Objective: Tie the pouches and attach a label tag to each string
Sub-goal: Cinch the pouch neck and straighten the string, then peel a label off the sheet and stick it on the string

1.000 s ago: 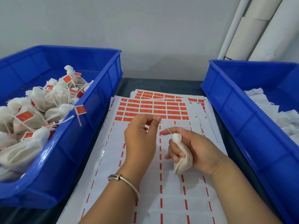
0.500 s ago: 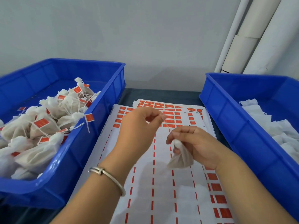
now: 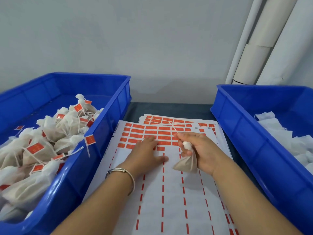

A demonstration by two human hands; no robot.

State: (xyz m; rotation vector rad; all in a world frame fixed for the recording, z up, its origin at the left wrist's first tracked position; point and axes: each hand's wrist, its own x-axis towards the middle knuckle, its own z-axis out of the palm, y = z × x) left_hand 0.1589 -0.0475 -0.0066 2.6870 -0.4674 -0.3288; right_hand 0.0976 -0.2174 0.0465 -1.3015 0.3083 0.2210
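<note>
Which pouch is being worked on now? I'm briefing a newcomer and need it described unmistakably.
Look between the two blue bins, above the label sheet with red stickers. There the right hand grips one small beige pouch by its neck. Unlike the pouches piled in the left bin, its string carries no red tag.

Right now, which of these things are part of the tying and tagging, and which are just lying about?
Part of the job:
pouch gripped by the right hand
its string
label sheet under the left hand
left bin of tagged pouches
right bin of untagged pouches

Lying about:
white pipes
</note>
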